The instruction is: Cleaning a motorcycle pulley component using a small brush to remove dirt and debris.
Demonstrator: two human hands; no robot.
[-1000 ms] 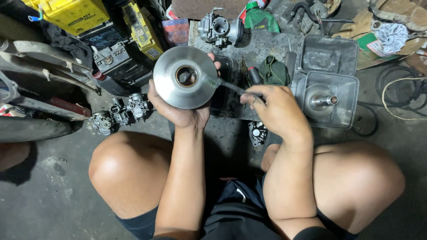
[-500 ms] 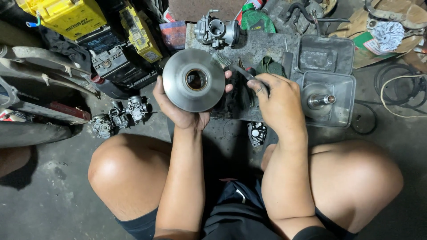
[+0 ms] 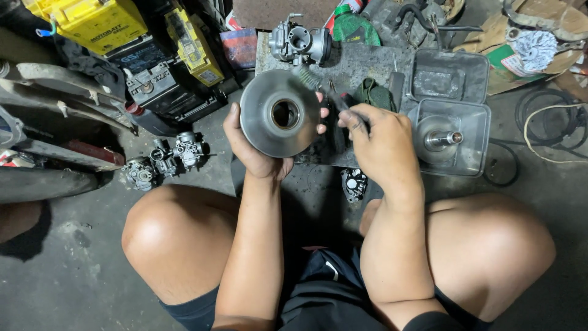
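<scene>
Both hands (image 3: 263,144) (image 3: 383,144) raised, fingers curled

A big yellow box (image 3: 92,21) sits at the top left with dark print on its side. Next to it stands a thin yellow box (image 3: 195,46) with a white label. At the top right lies a flat brown cardboard (image 3: 490,46) with green and red patches.

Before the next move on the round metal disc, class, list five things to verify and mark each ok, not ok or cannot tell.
1. Left hand grips the round metal disc from behind: ok.
2. Disc's centre hole faces the camera, unobstructed: ok.
3. Right hand holds a thin tool: ok.
4. Tool tip touching the disc: cannot tell.
5. Grey tray with a shafted part lies beside the right hand: ok.
</scene>
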